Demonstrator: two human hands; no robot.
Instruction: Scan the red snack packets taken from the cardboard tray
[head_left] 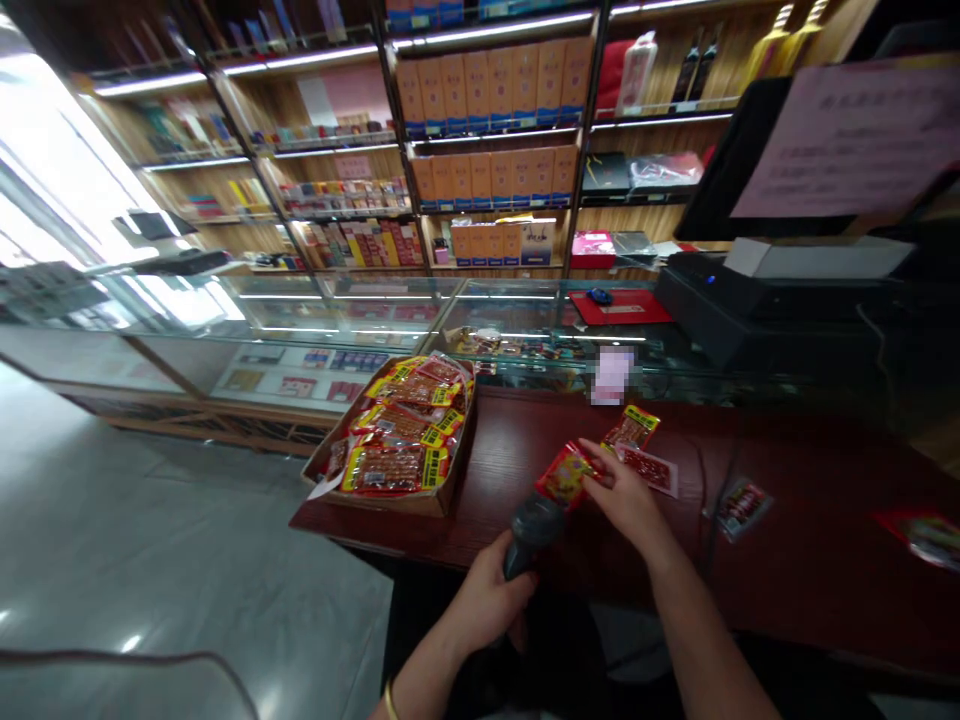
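Observation:
My left hand (491,590) is wrapped around the handle of a dark handheld barcode scanner (536,522), its wide head tilted up at the edge of the counter. In my right hand (624,492), a red and yellow snack packet (564,475) is pinched by its right side, just beyond the scanner head. Close behind that hand lie a yellow-ended snack packet (634,428) and a red packet with a pale border (651,470). To the left, an open cardboard box (427,502) holds several red and yellow snack packets (394,468).
The dark red wooden counter (495,440) meets a glass display case (517,300). Farther right lie a small clear packet (742,505) and a red packet (926,535). A monitor (727,150) with a pink paper stands at the back right. Stocked shelves (487,140) line the wall.

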